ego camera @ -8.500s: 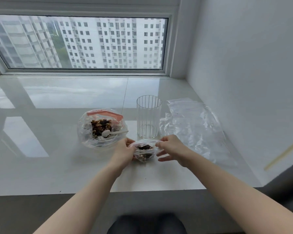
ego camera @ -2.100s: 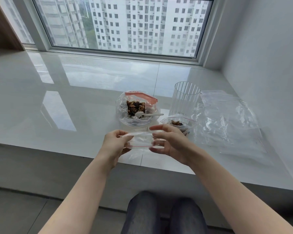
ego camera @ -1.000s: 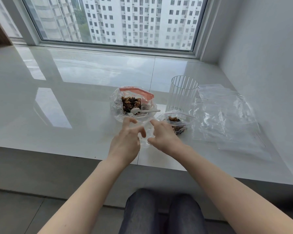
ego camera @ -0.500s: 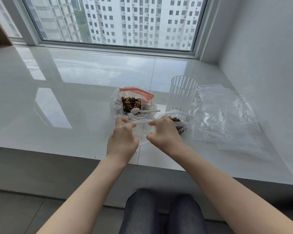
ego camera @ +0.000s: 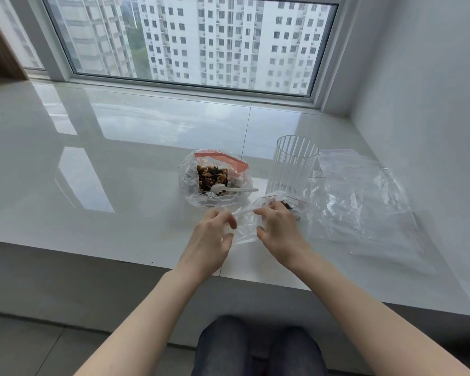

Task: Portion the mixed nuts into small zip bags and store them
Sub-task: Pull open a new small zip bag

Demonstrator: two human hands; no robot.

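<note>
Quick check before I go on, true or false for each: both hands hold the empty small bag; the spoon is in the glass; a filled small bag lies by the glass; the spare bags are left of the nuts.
1. Both the left hand and right hand pinch the empty small zip bag. True.
2. The white spoon stands in the ribbed glass. False: it lies in the big bag of mixed nuts.
3. A small bag with nuts lies in front of the glass. True.
4. The pile of spare bags lies left of the nuts. False: right of the glass.
</note>
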